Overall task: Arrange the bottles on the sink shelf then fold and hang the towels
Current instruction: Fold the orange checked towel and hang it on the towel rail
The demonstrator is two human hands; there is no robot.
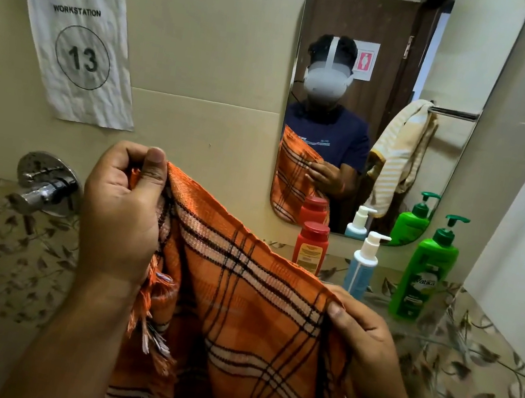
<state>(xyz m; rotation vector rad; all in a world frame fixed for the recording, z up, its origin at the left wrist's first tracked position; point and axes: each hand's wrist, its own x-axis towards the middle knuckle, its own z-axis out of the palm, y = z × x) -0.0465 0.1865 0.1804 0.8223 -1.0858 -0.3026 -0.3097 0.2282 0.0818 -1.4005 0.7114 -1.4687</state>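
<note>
1. Holding an orange checked towel (248, 303) up before the wall, both hands appear in the head view, the only view there is.
2. The left hand (121, 214), at about 9 o'clock from the middle of the picture, has its grip clenched on a bunched corner of the towel, thumb pressed over the top edge and fringe hanging below the palm.
3. The right hand (365, 346), at about 4 o'clock, pinches the towel's top edge lower down, the thumb on the near face and the fingers behind the cloth; a reddish thread sits round its wrist.
4. Between the two hands the top edge slopes down from left to right, and the cloth hangs out of view at the bottom.
5. Three bottles stand in a row on the sink shelf (456, 353) at about 3 o'clock, just beyond the towel's edge: a red bottle (311, 247), then a blue pump bottle (363, 266), then a green pump bottle (425, 274) farthest right.
6. The bottles stand upright and apart, close under the mirror (395, 65).
7. In the mirror, at 1 o'clock, a striped yellow and white towel (400, 145) hangs on a metal rail (455, 113).
8. A metal tap (46, 188) sticks out of the wall at 9 o'clock, just left of the left hand.
9. A paper sign (79, 46) reading "WORKSTATION 13" is stuck on the wall at 10 o'clock.
</note>
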